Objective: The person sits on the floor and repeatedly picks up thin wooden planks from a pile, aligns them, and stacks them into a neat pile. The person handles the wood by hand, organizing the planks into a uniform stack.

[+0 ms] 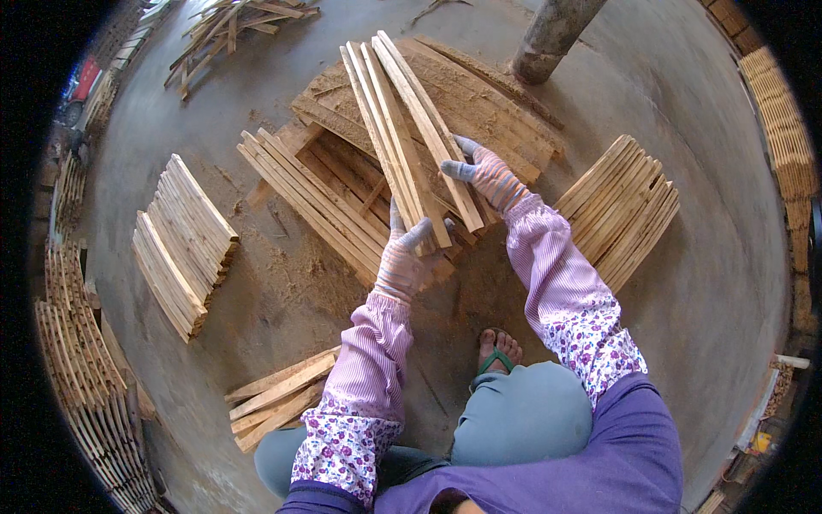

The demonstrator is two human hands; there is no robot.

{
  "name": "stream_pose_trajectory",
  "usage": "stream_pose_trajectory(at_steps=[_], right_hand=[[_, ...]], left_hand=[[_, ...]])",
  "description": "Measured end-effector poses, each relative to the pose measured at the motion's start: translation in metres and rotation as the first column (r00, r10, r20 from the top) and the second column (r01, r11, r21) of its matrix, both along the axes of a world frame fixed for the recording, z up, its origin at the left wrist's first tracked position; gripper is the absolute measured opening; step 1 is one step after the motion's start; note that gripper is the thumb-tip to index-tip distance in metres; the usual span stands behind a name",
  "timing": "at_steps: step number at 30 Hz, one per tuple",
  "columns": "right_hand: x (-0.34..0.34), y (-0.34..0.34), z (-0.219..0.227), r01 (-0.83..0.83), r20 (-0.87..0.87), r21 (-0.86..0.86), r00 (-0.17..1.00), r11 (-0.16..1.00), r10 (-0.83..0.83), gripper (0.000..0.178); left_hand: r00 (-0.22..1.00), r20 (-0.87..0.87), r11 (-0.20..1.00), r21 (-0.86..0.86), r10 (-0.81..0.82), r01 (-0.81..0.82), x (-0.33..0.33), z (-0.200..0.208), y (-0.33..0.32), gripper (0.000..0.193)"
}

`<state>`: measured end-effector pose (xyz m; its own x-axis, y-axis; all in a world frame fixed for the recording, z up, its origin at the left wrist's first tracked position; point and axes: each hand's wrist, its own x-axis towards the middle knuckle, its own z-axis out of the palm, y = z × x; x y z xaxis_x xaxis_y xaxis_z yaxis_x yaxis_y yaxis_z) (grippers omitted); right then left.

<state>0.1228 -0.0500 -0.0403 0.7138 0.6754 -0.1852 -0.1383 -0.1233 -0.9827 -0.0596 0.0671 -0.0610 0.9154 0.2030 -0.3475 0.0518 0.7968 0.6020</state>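
Several long, pale wooden strips (383, 128) are in my gloved left hand (402, 264), gripped near their lower ends with the thumb across them. My gloved right hand (493, 176) closes on the side of another group of wooden strips (425, 120), just right of the first. The two groups lie close together and slant up and to the left. Beneath them is a low wooden frame or stand (325, 158), its form partly hidden by the strips. A row of strips (312, 201) rests on its left side.
Neat stacks of strips lie on the concrete floor at left (184, 240) and right (621, 210). Sawdust-covered boards (479, 103) sit beyond the frame, beside a round post (552, 43). Short offcuts (282, 394) lie near my left knee, a loose wood heap (231, 34) at far left.
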Motion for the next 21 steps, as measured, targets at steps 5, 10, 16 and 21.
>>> stream_pose_trajectory(at_steps=[5,10,16,21], right_hand=[[-0.006,0.008,-0.004,0.051,-0.047,-0.078,0.997,0.996,-0.055,0.060],[-0.007,0.014,-0.025,0.024,-0.024,-0.129,0.999,0.991,-0.027,0.054],[-0.010,0.023,-0.012,0.091,0.319,-0.524,0.943,0.847,0.097,0.069],[-0.035,0.062,0.024,0.116,0.279,-0.878,0.913,0.464,0.298,0.109]], left_hand=[[1.000,-0.001,0.992,-0.126,0.008,-0.008,0.006,-0.003,-0.001,0.086],[1.000,0.008,0.999,-0.047,0.028,-0.028,0.012,-0.010,-0.008,0.088],[0.994,-0.098,0.943,0.334,0.045,-0.009,0.019,-0.028,-0.018,0.098],[0.995,-0.105,0.989,0.150,0.000,0.016,0.022,-0.038,-0.023,0.102]])
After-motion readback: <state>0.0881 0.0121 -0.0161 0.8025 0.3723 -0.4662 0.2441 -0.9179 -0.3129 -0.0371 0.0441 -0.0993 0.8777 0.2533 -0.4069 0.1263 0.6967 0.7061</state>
